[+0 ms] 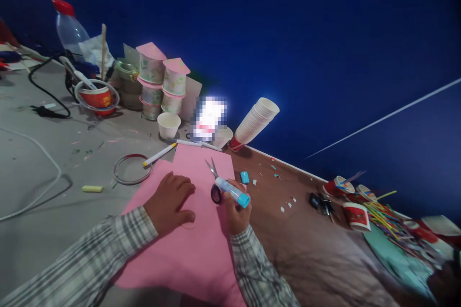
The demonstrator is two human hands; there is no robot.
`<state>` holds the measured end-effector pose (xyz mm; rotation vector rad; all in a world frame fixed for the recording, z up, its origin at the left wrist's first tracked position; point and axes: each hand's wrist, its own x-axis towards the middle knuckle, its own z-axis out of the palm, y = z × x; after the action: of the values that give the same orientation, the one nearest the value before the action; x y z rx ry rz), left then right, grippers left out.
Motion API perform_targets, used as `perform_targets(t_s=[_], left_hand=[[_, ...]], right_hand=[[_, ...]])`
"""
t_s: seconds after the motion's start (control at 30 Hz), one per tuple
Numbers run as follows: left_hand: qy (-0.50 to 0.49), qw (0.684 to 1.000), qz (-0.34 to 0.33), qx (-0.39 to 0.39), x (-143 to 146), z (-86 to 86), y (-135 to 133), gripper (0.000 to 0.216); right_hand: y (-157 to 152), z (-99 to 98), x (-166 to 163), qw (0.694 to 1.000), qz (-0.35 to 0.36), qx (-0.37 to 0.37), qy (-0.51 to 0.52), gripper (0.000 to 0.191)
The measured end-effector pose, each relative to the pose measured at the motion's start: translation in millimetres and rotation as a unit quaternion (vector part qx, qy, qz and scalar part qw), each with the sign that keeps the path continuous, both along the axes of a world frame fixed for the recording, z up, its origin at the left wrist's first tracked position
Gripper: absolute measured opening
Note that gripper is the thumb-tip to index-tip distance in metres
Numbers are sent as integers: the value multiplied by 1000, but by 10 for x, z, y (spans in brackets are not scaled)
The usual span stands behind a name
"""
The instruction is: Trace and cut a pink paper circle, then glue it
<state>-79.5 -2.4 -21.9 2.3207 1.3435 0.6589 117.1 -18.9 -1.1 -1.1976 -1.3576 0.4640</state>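
Observation:
Large sheets of pink paper lie in front of me. My left hand rests palm down on them, thumb apart from the fingers, holding nothing. My right hand is closed around a glue stick, a pale tube with a turquoise end. Scissors with dark handles lie on the paper with blades parted; the glue stick hides part of them. Just right of the paper sits a turquoise cap. A faint curved line shows on the paper by my left thumb.
Stacked paper-cup towers with pink cone tops, a white bowl, a lit phone and a leaning cup stack stand along the back. A marker and tape ring lie left; keys and straws right.

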Motion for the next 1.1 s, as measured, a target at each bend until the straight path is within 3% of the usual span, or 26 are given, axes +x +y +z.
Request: perform_targets(t_s=[0.17, 0.3, 0.6, 0.8, 1.1], left_hand=[[64, 995, 71, -11, -31, -43, 20, 83], [92, 991, 93, -3, -21, -72, 2, 92], [62, 993, 98, -23, 25, -49, -3, 63], [73, 989, 126, 9, 24, -59, -17, 84], [57, 991, 123, -3, 44, -29, -12, 63]], right_hand=[[26, -56, 32, 999, -7, -13, 36, 24], [26, -17, 31, 1000, 2, -16, 8, 23], [24, 67, 25, 1000, 7, -20, -19, 23], [22, 48, 17, 1000, 9, -21, -14, 22], [22, 4, 19, 999, 23, -23, -3, 23]])
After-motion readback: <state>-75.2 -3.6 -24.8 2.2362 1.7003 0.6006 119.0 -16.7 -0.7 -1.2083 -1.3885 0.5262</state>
